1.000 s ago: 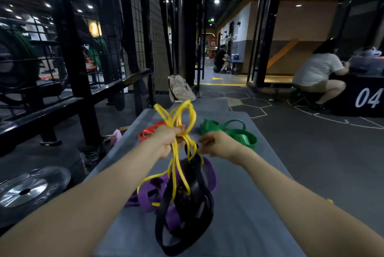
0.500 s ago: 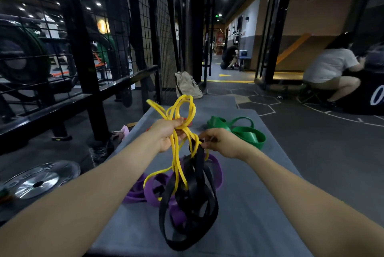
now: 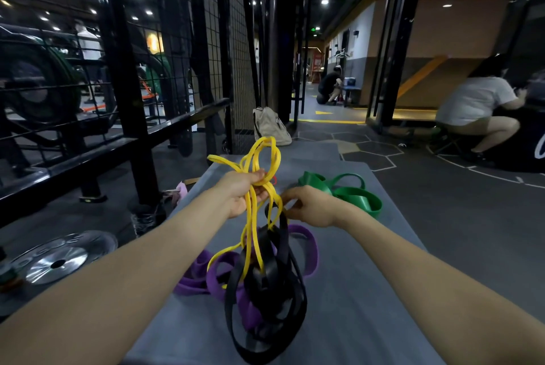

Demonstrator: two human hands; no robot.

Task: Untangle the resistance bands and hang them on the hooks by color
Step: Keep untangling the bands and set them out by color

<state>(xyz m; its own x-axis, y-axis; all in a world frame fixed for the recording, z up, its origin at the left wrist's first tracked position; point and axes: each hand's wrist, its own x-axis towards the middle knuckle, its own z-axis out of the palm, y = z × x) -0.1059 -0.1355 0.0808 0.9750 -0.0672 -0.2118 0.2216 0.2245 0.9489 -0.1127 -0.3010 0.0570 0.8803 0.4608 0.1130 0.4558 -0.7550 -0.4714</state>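
Head view over a grey mat [image 3: 368, 291]: left hand [image 3: 244, 190] clamps the limp, light yellow band [image 3: 250, 217] above the purple band [image 3: 306, 239] and black band [image 3: 274, 282], right hand [image 3: 312, 205] pinching beside it, where the snagging rubber likely needs easing loop by loop, green band [image 3: 354, 196] farther right.

Dim gym, small ceiling spotlights, wide-angle bending at edges.

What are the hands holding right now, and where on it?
Left hand grips the yellow band at its bunched upper loops; right hand pinches a lower strand.
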